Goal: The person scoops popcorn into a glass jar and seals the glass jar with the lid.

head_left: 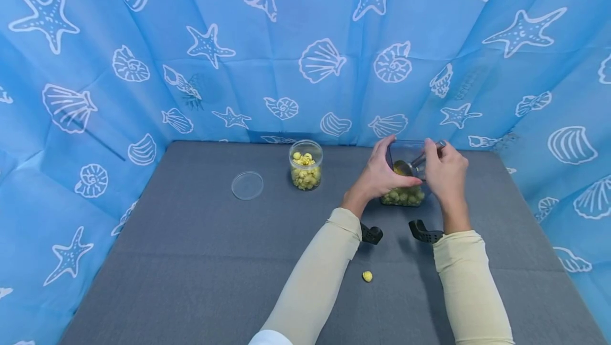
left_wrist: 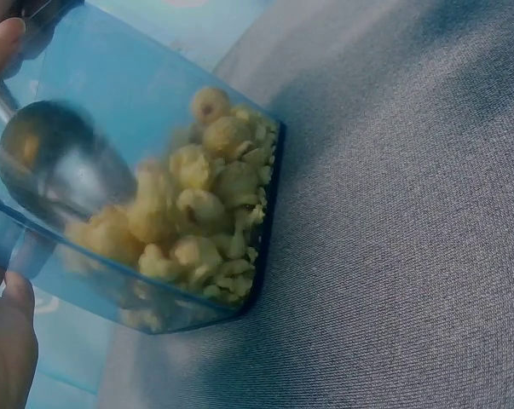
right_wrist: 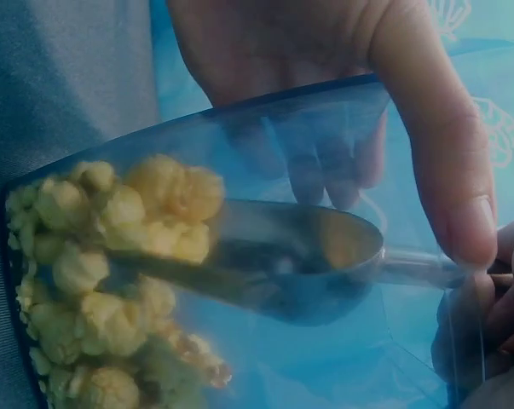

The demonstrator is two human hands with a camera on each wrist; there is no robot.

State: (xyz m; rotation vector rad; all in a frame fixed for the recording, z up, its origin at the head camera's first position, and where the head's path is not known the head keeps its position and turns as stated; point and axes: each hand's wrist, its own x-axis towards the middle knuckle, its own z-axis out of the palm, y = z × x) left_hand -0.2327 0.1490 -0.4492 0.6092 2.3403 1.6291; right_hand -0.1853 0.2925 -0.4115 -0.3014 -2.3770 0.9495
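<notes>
My left hand (head_left: 374, 176) grips a clear square container (left_wrist: 129, 55) by its left side, the thumb stretched across the near wall. Yellow popcorn (right_wrist: 112, 315) fills the container's lower part. My right hand (head_left: 446, 171) holds the handle of a metal scoop (right_wrist: 308, 281) at the container's mouth. The scoop's bowl is inside, its tip down among the popcorn, with some pieces at its front end in the right wrist view. The container stands on the grey table, slightly tilted in the wrist views.
To the left stands a round clear jar (head_left: 306, 167) with popcorn in it and no lid on. A clear round lid (head_left: 247, 185) lies on the grey table (head_left: 215, 271) beside it. One loose popcorn piece (head_left: 367, 276) lies between my forearms. A blue shell-patterned curtain (head_left: 286, 43) hangs behind.
</notes>
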